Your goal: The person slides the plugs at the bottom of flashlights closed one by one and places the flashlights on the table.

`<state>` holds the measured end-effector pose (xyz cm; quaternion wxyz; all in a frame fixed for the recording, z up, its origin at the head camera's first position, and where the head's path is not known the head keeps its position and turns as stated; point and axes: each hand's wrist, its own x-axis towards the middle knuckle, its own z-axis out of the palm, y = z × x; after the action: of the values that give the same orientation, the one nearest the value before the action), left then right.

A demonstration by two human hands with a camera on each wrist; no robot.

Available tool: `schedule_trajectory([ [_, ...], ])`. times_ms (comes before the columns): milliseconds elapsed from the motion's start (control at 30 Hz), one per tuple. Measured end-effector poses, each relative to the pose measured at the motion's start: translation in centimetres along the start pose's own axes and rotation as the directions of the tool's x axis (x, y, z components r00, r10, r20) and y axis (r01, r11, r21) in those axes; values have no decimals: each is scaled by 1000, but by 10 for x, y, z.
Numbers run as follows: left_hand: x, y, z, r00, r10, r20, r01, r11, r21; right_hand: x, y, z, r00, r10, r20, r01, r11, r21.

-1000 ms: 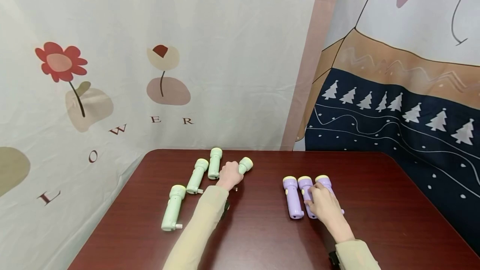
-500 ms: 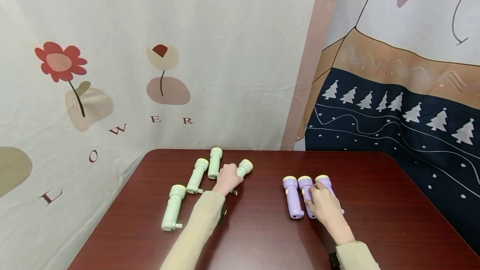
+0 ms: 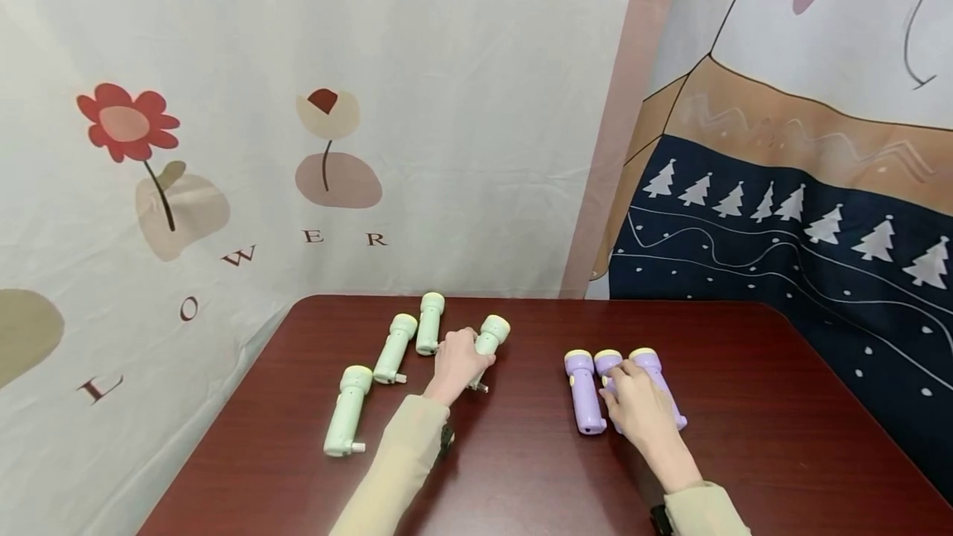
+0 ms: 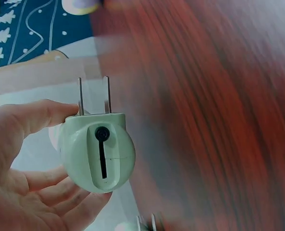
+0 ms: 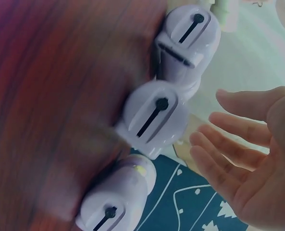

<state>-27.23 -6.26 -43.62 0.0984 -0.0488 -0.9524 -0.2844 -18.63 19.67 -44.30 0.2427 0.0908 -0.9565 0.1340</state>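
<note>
My left hand (image 3: 456,366) holds a light green flashlight (image 3: 493,336) near the back of the table, its yellow-rimmed head pointing away. In the left wrist view that flashlight's tail (image 4: 98,153) has two metal plug prongs sticking out, with my thumb beside them and my fingers along the other side. On the right, my right hand (image 3: 644,412) is over the middle purple flashlight (image 3: 609,361), partly hiding it. Relaxed, spread fingers (image 5: 229,149) show in the right wrist view, apart from the purple flashlight's tail (image 5: 154,115).
Purple flashlights lie on either side of the middle one, left (image 3: 584,395) and right (image 3: 657,370). More green flashlights, a front one (image 3: 346,416), another (image 3: 394,350) and a back one (image 3: 429,325), lie to the left on the brown table (image 3: 521,453). A printed cloth (image 3: 462,147) hangs behind.
The green flashlight in my left hand has turned more upright in the head view, and more of it shows. My left hand has shifted slightly toward me. My right hand has barely moved.
</note>
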Motion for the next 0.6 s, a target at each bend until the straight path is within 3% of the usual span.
schedule_trajectory([
  [233,-7,15,3,999,-49,-14,48,996,-72,2,-12,1,999,-36,-34,35,999,-5],
  [600,-21,34,10,995,-55,-84,35,975,-217,4,-32,9,994,-110,-15,110,994,25],
])
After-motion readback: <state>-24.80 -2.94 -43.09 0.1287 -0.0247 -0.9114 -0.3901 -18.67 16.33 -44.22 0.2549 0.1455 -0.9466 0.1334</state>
